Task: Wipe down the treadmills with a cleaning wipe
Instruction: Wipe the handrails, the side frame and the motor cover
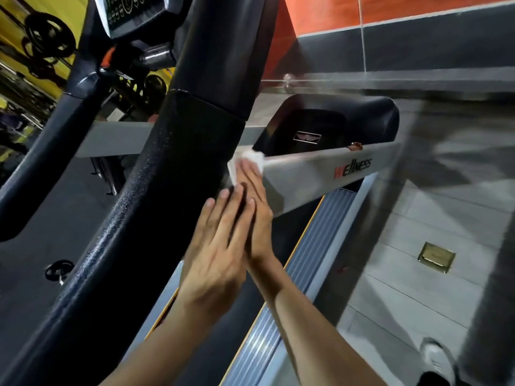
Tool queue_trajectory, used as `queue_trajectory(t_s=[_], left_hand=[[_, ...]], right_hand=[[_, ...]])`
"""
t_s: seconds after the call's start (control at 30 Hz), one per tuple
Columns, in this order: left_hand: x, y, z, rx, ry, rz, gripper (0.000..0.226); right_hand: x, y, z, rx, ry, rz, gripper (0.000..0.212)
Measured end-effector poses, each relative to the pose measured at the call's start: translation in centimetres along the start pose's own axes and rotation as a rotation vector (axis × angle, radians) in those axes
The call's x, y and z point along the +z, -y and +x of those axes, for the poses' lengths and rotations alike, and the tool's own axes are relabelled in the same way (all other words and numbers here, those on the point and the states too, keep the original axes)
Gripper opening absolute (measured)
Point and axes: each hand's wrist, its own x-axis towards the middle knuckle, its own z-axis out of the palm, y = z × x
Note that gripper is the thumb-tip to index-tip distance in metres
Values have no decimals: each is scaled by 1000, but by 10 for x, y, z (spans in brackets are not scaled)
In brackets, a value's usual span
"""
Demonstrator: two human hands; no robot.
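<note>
Fingers flat on seemingly crumpled white wipe

the grey tiled floor carried the treadmill, whose ribbed side rail ran along just beside the tiles. a small brass-coloured plate sat set into one tile, and a white shoe stood on the floor near the rail's lower end.

The scene was dim and soft overall — motion blur smeared the tiled floor and wall at right. Speckled glare ran down the black upright, and wide-angle distortion bent lines near the edges.
</note>
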Motion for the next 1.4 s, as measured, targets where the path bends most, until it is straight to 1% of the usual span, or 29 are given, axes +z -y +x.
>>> queue_trajectory(t_s=[0.03,0.07,0.1,0.13,0.17,0.23,0.3,0.33,0.37,0.47,0.53,0.57,0.6,0.63,0.7,0.8,0.9,0.97,1.03,1.1,1.13,1.17,1.2,1.23,1.27,1.3,1.33,1.37,1.4], left_hand=[[2,-3,4,-15,-14,-25,63],[3,-5,6,-33,-21,-60,65],[4,-7,6,-52,-20,-96,69],[5,-7,7,-69,-16,-121,71],[8,-6,7,-83,-2,-132,73],[15,-4,9,-93,47,-114,72],[25,-6,13,-86,79,-64,69],[31,-8,16,-84,84,-43,67],[36,-10,19,-86,85,-31,67],[49,-17,23,-117,90,0,68],[52,-21,24,-128,124,65,69],[52,-23,25,-132,127,96,68],[53,-25,26,-142,118,114,66],[55,-27,28,-158,104,121,65],[60,-30,28,-177,83,110,64],[75,-29,27,-204,7,133,65],[92,-27,28,-196,-115,200,61],[101,-24,28,-185,-152,263,59],[110,-25,26,-191,-221,288,58],[118,-24,26,-191,-266,330,59],[122,-22,27,-182,-298,349,58],[125,-21,28,-166,-332,368,56],[127,-19,29,-147,-359,388,54],[130,-17,30,-130,-380,413,52],[133,-15,29,-116,-403,443,52],[136,-13,28,-106,-428,472,53],[140,-11,27,-100,-453,504,54],[144,-8,27,-90,-479,537,53],[147,-6,29,-77,-506,566,51]], right_hand=[[-5,-3,11,-97,115,-18,42],[-12,-13,27,-136,181,-74,42],[-22,-23,41,-160,218,-181,45],[-33,-39,54,-134,252,-278,48],[-47,-56,65,-62,279,-341,52],[-78,-85,92,125,295,-406,49],[-97,-95,116,306,310,-470,45],[-100,-93,125,348,348,-503,44],[-95,-84,129,325,386,-489,43],[-64,-35,106,102,543,-371,42],[-55,-16,94,2,625,-313,44],[-57,-21,97,-8,659,-306,43],[-62,-30,106,23,666,-314,42],[-69,-42,116,75,647,-342,42],[-87,-67,134,213,557,-430,43],[-117,-109,151,335,483,-579,40],[-133,-146,159,396,387,-585,36],[-135,-155,159,445,311,-498,34],[-126,-142,146,316,282,-465,32],[-110,-117,116,85,282,-381,27],[-102,-109,102,-40,288,-273,36],[-96,-107,88,-182,302,-201,51],[-91,-113,78,-295,323,-160,59],[-89,-129,76,-387,336,-160,62],[-88,-144,79,-435,334,-121,61],[-87,-165,81,-453,290,-64,59],[-91,-182,80,-405,240,34,53],[-96,-201,80,-332,153,93,46],[-103,-218,80,-220,45,66,46]])
